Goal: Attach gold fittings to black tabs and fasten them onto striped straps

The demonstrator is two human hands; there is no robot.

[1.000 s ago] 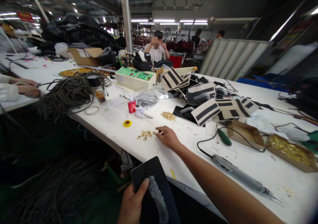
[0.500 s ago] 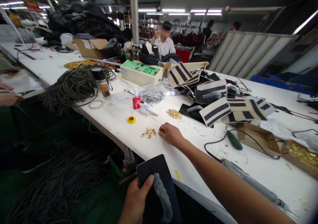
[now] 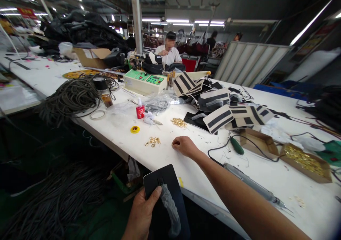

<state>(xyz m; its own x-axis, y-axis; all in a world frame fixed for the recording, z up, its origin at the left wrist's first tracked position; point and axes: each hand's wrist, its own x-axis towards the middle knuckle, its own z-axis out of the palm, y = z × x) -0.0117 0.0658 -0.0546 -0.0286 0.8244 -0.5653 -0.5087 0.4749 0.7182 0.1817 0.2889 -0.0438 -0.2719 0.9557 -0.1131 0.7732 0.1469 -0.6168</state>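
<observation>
My left hand point(image 3: 141, 210) grips a flat black panel point(image 3: 174, 183) by its left edge, thumb on top. The panel is tilted in front of the table edge and bears a handle wrapped in clear plastic point(image 3: 170, 208). Over the white table, my right hand point(image 3: 185, 146) is closed in a pinch, fingertips at the tabletop; what sits between them is too small to make out. Just left of it lies a small group of gold metal fittings point(image 3: 153, 141). Behind it is a denser pile of gold fittings point(image 3: 179, 122).
Beyond the hands stand a red bottle point(image 3: 140, 110), a yellow-rimmed roll point(image 3: 135, 129) and a green-topped machine point(image 3: 145, 82). Striped panels point(image 3: 218, 119) are heaped at right. A corded electric screwdriver point(image 3: 250, 183) lies near my right forearm, by a box of gold pieces point(image 3: 306, 162). A person point(image 3: 169, 52) sits opposite.
The view has turned slightly right. My right hand has moved a little away from the small group of gold fittings. My left hand still holds the black panel.
</observation>
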